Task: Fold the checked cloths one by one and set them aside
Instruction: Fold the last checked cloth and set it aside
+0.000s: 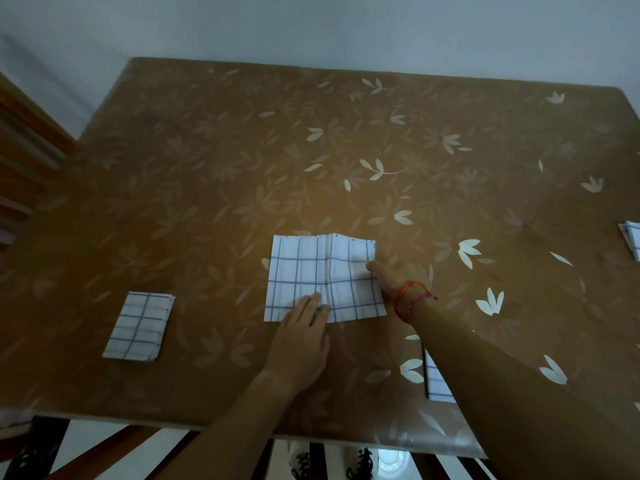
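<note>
Bearing checked cloth (298, 271): brown leaf-patterned table (194, 161); grey wall (346, 26).

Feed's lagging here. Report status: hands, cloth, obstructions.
Left hand flat on centre cloth, near edge. Right hand at its right edge, grip blurred. One folded cloth set aside left. Nothing blocking.

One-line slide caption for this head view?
Mid-fold: left hand presses the near edge of the checked cloth, right hand touches its right edge; a folded cloth lies to the left.
</note>
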Demonstrator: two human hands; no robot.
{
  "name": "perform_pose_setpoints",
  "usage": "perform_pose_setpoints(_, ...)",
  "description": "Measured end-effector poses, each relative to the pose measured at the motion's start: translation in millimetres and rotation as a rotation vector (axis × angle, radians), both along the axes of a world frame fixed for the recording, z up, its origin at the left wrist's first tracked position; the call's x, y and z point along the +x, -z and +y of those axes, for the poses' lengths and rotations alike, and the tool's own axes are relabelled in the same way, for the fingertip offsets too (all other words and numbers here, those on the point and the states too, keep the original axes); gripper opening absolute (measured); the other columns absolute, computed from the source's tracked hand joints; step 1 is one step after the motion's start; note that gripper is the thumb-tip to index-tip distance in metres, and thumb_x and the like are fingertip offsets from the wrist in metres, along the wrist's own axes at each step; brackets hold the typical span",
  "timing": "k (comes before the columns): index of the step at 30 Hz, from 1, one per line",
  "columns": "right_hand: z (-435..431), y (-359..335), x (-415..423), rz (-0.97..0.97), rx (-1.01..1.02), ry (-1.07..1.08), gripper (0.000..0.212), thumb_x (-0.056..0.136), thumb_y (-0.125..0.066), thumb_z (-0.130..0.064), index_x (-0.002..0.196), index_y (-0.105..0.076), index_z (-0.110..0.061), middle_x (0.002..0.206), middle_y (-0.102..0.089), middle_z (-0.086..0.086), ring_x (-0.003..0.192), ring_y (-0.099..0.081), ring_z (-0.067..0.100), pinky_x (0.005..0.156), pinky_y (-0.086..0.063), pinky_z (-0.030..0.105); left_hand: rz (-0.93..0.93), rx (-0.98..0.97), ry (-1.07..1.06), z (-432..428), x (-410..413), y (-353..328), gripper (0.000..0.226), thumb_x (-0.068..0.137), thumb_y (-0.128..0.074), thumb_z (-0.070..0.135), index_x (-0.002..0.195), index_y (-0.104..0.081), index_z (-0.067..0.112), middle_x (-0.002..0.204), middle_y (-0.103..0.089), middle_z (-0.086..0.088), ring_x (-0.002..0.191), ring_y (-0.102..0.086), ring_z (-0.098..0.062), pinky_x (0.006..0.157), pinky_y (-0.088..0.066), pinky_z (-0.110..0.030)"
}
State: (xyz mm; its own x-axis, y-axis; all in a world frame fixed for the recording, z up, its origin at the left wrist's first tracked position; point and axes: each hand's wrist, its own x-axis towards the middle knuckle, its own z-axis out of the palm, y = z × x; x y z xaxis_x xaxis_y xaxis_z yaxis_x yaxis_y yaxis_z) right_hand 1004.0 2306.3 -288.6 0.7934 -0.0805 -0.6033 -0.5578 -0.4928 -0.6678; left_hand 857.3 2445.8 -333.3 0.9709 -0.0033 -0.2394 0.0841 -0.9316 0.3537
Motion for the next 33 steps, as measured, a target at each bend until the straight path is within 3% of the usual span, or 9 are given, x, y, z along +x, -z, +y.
perform_pose_setpoints(5,-1.2,-10.6,-2.1,-0.021,-0.002,-0.035,0.031,0.089,-0.063,-0.026,0.109,-0.067,-0.003,0.093,-0.061,0.009,0.067,-0.047,0.011,0.051,-0.038,0.015,-0.016,-0.017,-0.003,0.6,-1.2,1.1,0.054,0.101,-0.032,0.032,0.152,-0.018,0.02,0.161,-0.007,0.001,0.147,0.003,-0.016,0.119,-0.003,-0.033)
perform_pose_setpoints(8,2.8,-11.2,0.0,-0.009,0.049,0.019,0.038,0.086,-0.067,-0.024,0.119,-0.06,-0.006,0.113,-0.062,0.009,0.086,-0.049,0.014,0.072,-0.04,0.024,-0.014,-0.014,-0.006,0.2,-1.5,0.9,0.054,0.101,-0.031,0.032,0.152,-0.016,0.021,0.161,-0.005,0.001,0.147,0.004,-0.016,0.12,-0.003,-0.033)
perform_pose_setpoints(12,-2.5,-6.6,-0.4,-0.029,0.019,0.074,0.052,0.079,-0.075,-0.024,0.125,-0.056,-0.01,0.113,-0.061,0.003,0.105,-0.058,0.023,0.079,-0.043,0.028,-0.021,-0.027,-0.008,0.2,-1.6,0.4,0.054,0.101,-0.032,0.031,0.152,-0.017,0.019,0.161,-0.006,0.001,0.147,0.004,-0.016,0.119,-0.001,-0.032)
perform_pose_setpoints(14,-5.3,0.6,-1.1,-0.006,0.017,0.087,0.052,0.074,-0.079,-0.023,0.121,-0.062,-0.01,0.11,-0.066,0.004,0.094,-0.063,0.023,0.078,-0.05,0.032,-0.029,-0.035,-0.004,1.4,-2.2,1.4,0.055,0.1,-0.032,0.031,0.152,-0.018,0.017,0.16,-0.009,-0.001,0.147,0.001,-0.016,0.119,-0.001,-0.031)
perform_pose_setpoints(19,-14.0,10.9,-6.9,0.07,0.136,0.142,0.023,0.075,-0.075,-0.003,0.097,-0.071,0.0,0.083,-0.067,0.01,0.06,-0.058,0.015,0.046,-0.049,0.023,-0.079,-0.03,-0.014,5.4,-0.1,2.4,0.06,0.094,-0.031,0.033,0.15,-0.024,0.009,0.157,-0.022,-0.008,0.146,-0.013,-0.019,0.119,-0.01,-0.033)
perform_pose_setpoints(22,-19.5,17.1,-12.6,0.091,0.157,0.17,0.014,0.073,-0.076,0.0,0.085,-0.069,0.0,0.074,-0.065,0.008,0.063,-0.06,0.019,0.057,-0.053,0.029,-0.078,-0.003,-0.005,6.3,3.6,2.2,0.06,0.097,-0.04,0.031,0.15,-0.022,0.01,0.158,-0.02,-0.007,0.146,-0.012,-0.019,0.117,-0.008,-0.033)
perform_pose_setpoints(27,-29.4,49.5,-21.3,0.122,0.291,0.256,0.016,0.064,-0.079,-0.004,0.078,-0.071,-0.007,0.092,-0.072,0.019,0.084,-0.069,0.036,0.079,-0.057,0.052,-0.072,0.092,0.014,-0.5,5.3,-0.5,0.068,0.087,-0.06,0.034,0.144,-0.037,0.005,0.15,-0.037,-0.015,0.141,-0.03,-0.028,0.112,-0.016,-0.037)
perform_pose_setpoints(31,-20.9,20.5,-36.4,0.263,0.35,0.218,0.011,0.076,-0.069,0.001,0.073,-0.065,-0.009,0.066,-0.06,0.01,0.045,-0.058,0.018,0.049,-0.053,0.03,-0.087,0.095,-0.028,-12.3,2.4,1.5,0.062,0.087,-0.06,0.036,0.138,-0.045,0.005,0.142,-0.046,-0.017,0.135,-0.039,-0.031,0.111,-0.022,-0.039)
perform_pose_setpoints(33,-18.7,13.2,-40.6,0.307,0.454,0.139,0.014,0.084,-0.061,0.001,0.075,-0.061,-0.01,0.062,-0.054,0.004,0.038,-0.052,0.01,0.045,-0.051,0.024,-0.077,0.092,-0.049,-16.3,1.0,1.2,0.058,0.088,-0.057,0.034,0.136,-0.045,0.004,0.142,-0.046,-0.018,0.135,-0.038,-0.033,0.111,-0.024,-0.04)
